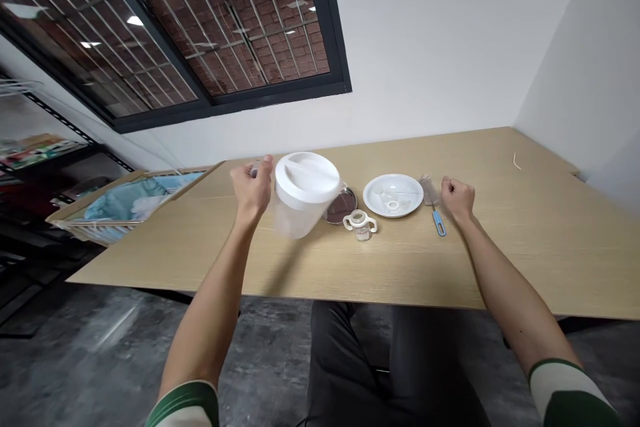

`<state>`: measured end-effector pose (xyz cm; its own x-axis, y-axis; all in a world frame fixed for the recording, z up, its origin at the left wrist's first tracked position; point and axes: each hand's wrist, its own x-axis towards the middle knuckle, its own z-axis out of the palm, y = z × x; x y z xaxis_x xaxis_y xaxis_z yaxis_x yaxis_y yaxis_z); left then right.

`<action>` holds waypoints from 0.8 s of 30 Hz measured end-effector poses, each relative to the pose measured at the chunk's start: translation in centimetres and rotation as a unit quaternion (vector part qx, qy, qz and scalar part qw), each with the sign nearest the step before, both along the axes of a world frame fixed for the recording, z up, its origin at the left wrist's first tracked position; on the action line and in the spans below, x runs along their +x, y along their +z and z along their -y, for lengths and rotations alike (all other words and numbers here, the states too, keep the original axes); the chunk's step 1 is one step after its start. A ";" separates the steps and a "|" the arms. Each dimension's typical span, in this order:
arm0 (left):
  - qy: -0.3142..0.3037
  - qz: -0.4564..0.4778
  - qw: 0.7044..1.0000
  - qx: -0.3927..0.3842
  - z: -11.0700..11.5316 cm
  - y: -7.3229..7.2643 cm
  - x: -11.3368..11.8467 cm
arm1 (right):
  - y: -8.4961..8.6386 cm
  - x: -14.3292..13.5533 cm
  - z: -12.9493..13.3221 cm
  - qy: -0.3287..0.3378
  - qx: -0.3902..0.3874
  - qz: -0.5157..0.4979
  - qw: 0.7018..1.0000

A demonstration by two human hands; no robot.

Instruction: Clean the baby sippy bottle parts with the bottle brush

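My left hand (254, 187) is closed around the handle of a translucent pitcher (300, 213) with a white lid. The pitcher is tilted and appears raised above the table, its base blurred. Right of it lie a dark round dish with a metal rim (342, 206) and a small clear bottle with two white handles (361, 225). A white plate (371, 193) holds a clear piece I cannot identify. My right hand (457, 197) is a fist at the table, with nothing visible in it. Beside it lies a blue-handled tool (439, 221), its pale head blurred.
The wooden table (390, 273) runs along a white wall below a barred window (225, 27). A basket (105, 230) with blue cloth stands at the table's left edge, near dark shelving (30, 167). A thin white strip (517, 161) lies at the back right.
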<state>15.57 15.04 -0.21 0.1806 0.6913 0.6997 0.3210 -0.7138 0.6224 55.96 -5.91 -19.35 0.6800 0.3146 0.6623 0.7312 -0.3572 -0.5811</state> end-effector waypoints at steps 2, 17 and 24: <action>0.007 -0.043 0.999 0.030 1.1 0.2 0.4 | 0.0 0.0 0.0 0.001 0.001 0.004 1.000; 0.017 -0.326 0.925 0.194 3.2 0.6 4.1 | 0.6 -0.8 -0.1 0.030 0.015 0.037 0.999; 0.014 -0.405 0.887 0.220 3.4 1.4 5.4 | 1.3 -1.5 0.0 0.042 0.028 0.063 0.997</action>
